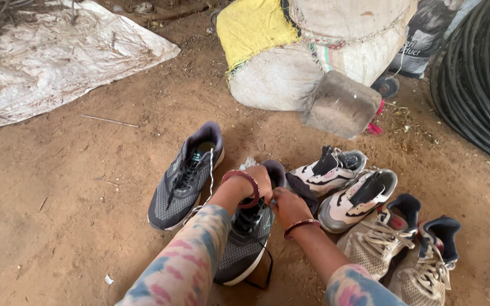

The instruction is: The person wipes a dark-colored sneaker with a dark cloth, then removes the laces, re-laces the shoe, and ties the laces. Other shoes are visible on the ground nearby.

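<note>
Two dark grey running shoes lie on the dirt floor. The left one point(184, 180) rests alone with a white lace trailing off it. Both my hands are at the collar of the second grey shoe point(244, 243), which lies under my forearms. My left hand point(259, 180), with a dark red bangle on its wrist, grips the shoe's heel opening. Touching it from the right, my right hand point(288, 208) is closed on the tongue or lace area; exactly what its fingers pinch is hidden. My sleeves are patterned in pink and blue.
A pair of white and black shoes point(344, 184) and a pair of beige laced shoes point(395, 246) lie to the right. Behind stand stuffed sacks point(313, 51), a stone block point(340, 105), coiled black hose point(480, 79) and a white tarp point(52, 56).
</note>
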